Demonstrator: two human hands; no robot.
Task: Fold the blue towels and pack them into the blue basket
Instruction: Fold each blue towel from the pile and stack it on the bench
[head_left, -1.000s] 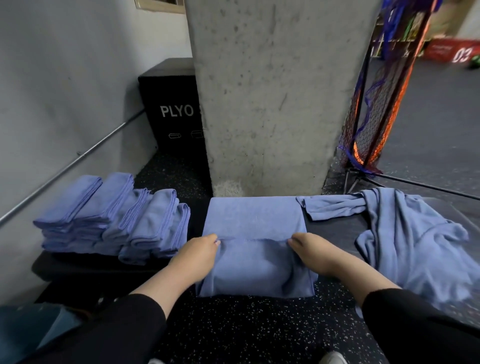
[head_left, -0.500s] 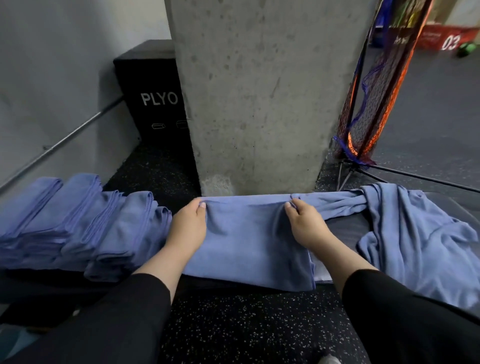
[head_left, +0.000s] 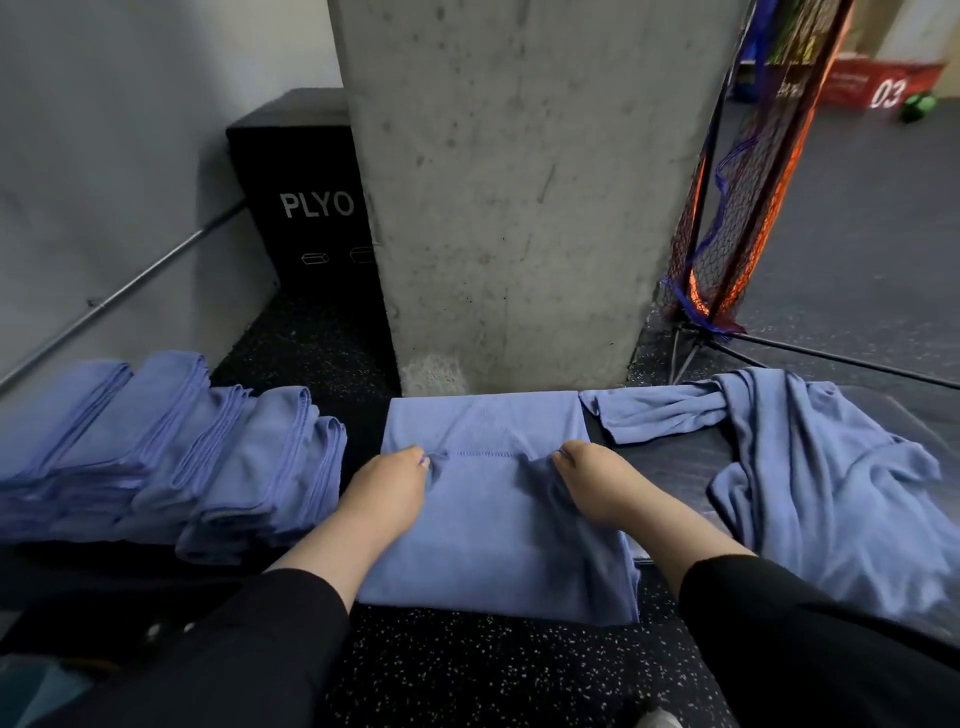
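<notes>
Blue cloth fills the middle of the head view: a towel (head_left: 498, 525), partly folded, lies flat on a dark bench (head_left: 670, 467), its far edge at the bench's far edge against a concrete pillar (head_left: 509, 197). Both hands rest on it. The left hand (head_left: 387, 486) and right hand (head_left: 592, 486) each have fingers curled round a stitched hem that runs across the towel's middle, pinching it at either end. The cloth bunches slightly at each pinch, and the hem stretches straight between the two hands.

This looks like the middle of a fold: a hem held at both ends, partway across the towel. The next move would likely call for carrying that hem evenly to the matching edge, both hands travelling together so the corners meet, then smoothing it flat.

At the bench's left end sits a stack (head_left: 166, 452) of folded blue towels, just beside the working towel. At the right end lies a loose pile (head_left: 826, 478) of unfolded ones, one strip reaching toward the working towel's far right corner. No blue basket can be made out with certainty, so packing appears not yet begun.
</notes>
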